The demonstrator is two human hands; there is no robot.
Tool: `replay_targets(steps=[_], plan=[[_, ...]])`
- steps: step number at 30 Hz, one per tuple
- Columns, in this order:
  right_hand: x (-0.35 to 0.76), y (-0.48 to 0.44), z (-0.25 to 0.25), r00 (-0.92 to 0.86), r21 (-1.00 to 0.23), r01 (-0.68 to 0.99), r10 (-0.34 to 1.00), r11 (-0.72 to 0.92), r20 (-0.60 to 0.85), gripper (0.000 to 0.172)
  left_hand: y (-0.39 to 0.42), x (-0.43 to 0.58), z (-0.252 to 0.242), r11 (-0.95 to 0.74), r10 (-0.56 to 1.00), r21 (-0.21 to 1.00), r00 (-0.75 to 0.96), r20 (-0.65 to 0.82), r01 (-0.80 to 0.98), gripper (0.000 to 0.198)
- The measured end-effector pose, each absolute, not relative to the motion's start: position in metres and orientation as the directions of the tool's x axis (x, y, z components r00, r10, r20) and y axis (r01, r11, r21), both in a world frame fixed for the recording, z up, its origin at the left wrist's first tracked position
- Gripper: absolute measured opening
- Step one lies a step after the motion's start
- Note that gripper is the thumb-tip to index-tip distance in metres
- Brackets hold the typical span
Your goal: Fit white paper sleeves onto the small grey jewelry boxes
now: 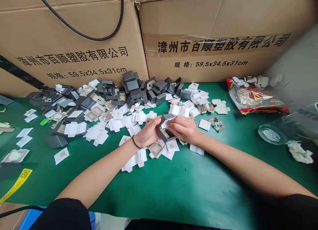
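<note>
My left hand (148, 132) is closed round the side of a small dark grey box (167, 136), held above the middle of the table. The box is open at the top, with a pale lining inside. A white paper piece (164, 124) stands out of it. The fingers of my right hand (184, 128) are pinched on this paper at the box's right side, and their tips are partly hidden. Just below lie a beige moulded tray (156, 150) and several white folded papers (135, 160).
Dark grey boxes (132, 86) are heaped at the back, against large cardboard cartons (211, 31). White papers (99, 134) litter the green table (159, 190). At the right are a red snack bag (255, 96), a clear glass jar (290, 125) and a crumpled tissue (299, 152).
</note>
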State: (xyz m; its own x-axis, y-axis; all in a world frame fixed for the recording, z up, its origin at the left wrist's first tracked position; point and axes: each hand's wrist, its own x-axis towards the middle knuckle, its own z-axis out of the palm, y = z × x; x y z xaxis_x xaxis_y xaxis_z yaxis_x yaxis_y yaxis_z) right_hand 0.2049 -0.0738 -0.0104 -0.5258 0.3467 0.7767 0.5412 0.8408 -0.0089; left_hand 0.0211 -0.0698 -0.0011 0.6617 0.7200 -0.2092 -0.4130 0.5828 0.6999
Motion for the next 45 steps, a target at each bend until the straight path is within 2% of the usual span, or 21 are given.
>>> replay_targets(steps=[4,9,14,17,27,45], plan=[[0.206,-0.072,-0.008,-0.607,0.018,0.521,0.355,0.854,0.711,0.013,-0.070,0.020,0.000,0.580,0.719,0.707,0.662,-0.210,-0.405,0.023],[0.210,-0.071,-0.007,-0.693,0.138,0.492,0.290,0.860,0.660,0.011,-0.070,0.020,-0.003,0.571,0.722,0.711,0.662,-0.199,-0.410,0.019],[0.211,-0.071,-0.008,-0.730,0.207,0.454,0.229,0.866,0.644,0.016,-0.068,0.018,-0.009,0.553,0.733,0.735,0.648,-0.207,-0.392,0.032],[0.212,-0.070,-0.009,-0.725,0.201,0.434,0.207,0.878,0.657,0.014,-0.068,0.018,-0.009,0.549,0.724,0.747,0.661,-0.199,-0.376,0.037],[0.211,-0.067,-0.008,-0.715,0.142,0.377,0.190,0.915,0.673,0.013,-0.070,0.020,-0.006,0.531,0.733,0.751,0.657,-0.175,-0.392,0.032],[0.213,-0.070,0.001,-0.848,0.210,0.292,0.151,0.933,0.508,0.018,-0.070,0.020,-0.004,0.563,0.738,0.725,0.637,-0.225,-0.396,0.028]])
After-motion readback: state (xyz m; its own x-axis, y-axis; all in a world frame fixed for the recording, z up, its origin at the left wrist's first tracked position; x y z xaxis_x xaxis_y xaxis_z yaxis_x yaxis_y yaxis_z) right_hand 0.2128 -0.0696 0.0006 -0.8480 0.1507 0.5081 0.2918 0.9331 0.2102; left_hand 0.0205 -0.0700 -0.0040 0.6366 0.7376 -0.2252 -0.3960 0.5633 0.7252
